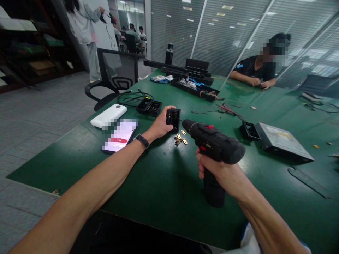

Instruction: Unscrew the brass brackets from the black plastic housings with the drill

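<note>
My left hand (162,124) is closed round a small black plastic box (174,120), its open side turned toward the right. In my right hand (214,165) is a black cordless drill (212,139) with red switches, fingers wrapped about its grip. The drill's bit points left at the box's open side; whether it touches anything inside I cannot tell. Just below the box, several small brass plates (184,141) and a little heap of metal pieces (177,140) lie on the green table (159,183).
Left of my hand lie a phone (119,137), a white power bank (109,115), two black boxes (149,107) and a coiled cable (129,98). A silver metal case (284,141) sits right. Behind are a black tray (194,88), loose wires (227,108) and a seated person (255,72).
</note>
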`<state>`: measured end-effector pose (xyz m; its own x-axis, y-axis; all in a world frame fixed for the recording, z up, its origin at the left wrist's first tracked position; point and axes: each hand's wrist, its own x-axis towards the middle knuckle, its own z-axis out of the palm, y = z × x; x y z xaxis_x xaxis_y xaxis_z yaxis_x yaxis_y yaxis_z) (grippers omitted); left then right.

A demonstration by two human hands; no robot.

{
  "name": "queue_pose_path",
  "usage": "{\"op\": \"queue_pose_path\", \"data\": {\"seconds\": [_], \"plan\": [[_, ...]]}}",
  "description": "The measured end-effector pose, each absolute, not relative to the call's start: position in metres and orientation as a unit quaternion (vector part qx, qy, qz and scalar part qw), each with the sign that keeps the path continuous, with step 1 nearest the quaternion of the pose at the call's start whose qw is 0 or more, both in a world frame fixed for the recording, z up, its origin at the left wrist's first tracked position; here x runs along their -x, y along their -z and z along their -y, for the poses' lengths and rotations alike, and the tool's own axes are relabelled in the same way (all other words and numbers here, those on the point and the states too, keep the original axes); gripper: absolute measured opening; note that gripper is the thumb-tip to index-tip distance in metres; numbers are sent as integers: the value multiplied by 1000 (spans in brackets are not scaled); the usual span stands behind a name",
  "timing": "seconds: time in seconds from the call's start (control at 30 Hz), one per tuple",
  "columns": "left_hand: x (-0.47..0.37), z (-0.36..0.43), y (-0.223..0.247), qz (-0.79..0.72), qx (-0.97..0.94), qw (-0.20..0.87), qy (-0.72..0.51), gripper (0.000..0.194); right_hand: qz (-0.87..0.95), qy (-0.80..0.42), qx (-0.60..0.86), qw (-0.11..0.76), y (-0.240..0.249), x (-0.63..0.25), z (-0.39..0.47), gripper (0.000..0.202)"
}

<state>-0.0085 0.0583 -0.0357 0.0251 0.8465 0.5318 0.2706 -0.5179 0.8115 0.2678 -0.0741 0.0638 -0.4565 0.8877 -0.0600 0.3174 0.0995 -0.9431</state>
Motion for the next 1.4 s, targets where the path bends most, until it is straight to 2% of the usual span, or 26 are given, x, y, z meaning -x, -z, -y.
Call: {"op": "queue_pose_path", "data": {"seconds": [1.4], "plan": [[9, -60, 37, -418, -667, 259, -560, 84, 691, -507, 431, 283, -64, -268, 72, 10]]}}
